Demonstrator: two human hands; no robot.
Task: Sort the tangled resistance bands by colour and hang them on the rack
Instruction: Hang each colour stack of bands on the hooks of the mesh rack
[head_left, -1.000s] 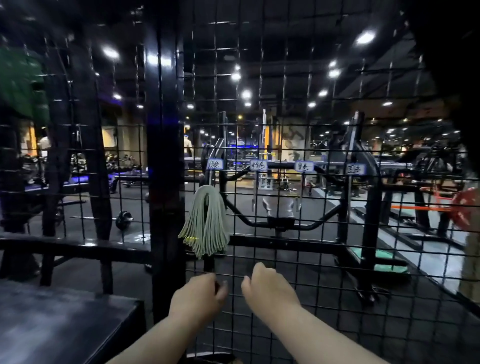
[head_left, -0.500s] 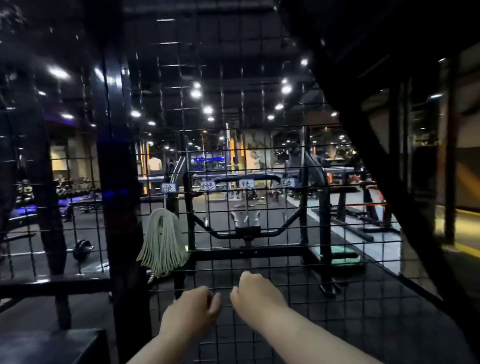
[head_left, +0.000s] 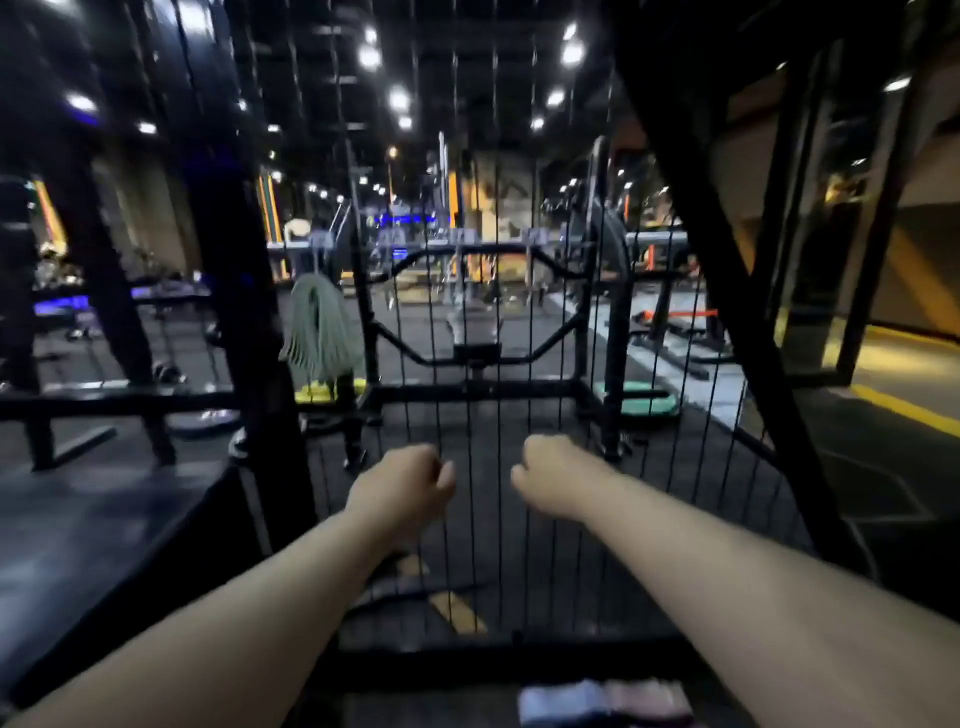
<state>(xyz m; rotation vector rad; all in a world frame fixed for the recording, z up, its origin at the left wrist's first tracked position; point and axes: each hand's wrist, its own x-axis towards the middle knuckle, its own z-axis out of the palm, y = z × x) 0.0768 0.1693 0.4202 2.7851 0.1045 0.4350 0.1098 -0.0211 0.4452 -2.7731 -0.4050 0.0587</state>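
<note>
A bundle of green resistance bands (head_left: 322, 332) hangs on the black wire mesh rack (head_left: 496, 312), up and to the left of my hands. My left hand (head_left: 400, 488) and my right hand (head_left: 556, 478) are held close to the mesh, a short gap apart, both with fingers curled into fists. Nothing shows inside either fist, and the fingers are hidden behind the backs of the hands. At the bottom edge lie a blue band (head_left: 561, 701) and a pink band (head_left: 649, 699), side by side and blurred.
A dark box-like platform (head_left: 104, 530) stands at my left. A thick black diagonal beam (head_left: 727, 291) crosses on the right. Gym machines and a bench fill the floor behind the mesh. A yellow floor line (head_left: 904, 410) runs at far right.
The view has tilted down and swung right, bringing the blue and pink bands into view. My hands have drawn slightly apart, still curled.
</note>
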